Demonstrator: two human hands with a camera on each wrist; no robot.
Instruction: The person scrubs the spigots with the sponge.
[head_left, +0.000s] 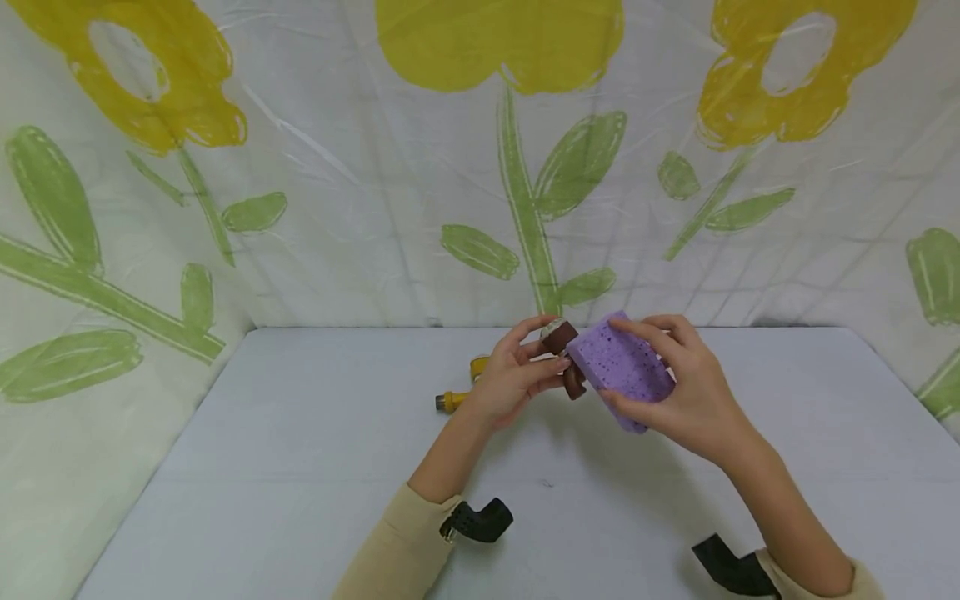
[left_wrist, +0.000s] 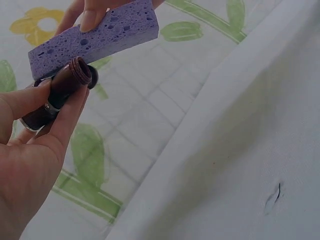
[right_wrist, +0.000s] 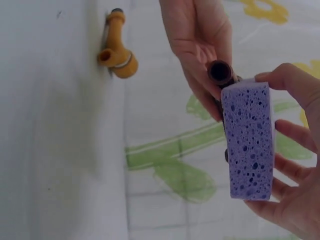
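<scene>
A brown pipe fitting (head_left: 560, 337), shaped like a small tap, is held above the table between the thumb and fingers of my left hand (head_left: 508, 382). Its open threaded end (left_wrist: 80, 71) shows in the left wrist view. My right hand (head_left: 693, 404) grips a purple porous sponge (head_left: 622, 367) by its edges, thumb on one side and fingers on the other. One end of the sponge lies against the fitting, hiding part of it in the head and right wrist views.
A yellow tap-like fitting (right_wrist: 117, 47) lies on the white table (head_left: 300, 467), partly behind my left hand in the head view. Behind the table hangs a pale curtain (head_left: 337, 208) with yellow flowers. Black curved mounts (head_left: 483, 521) sit at both wrists.
</scene>
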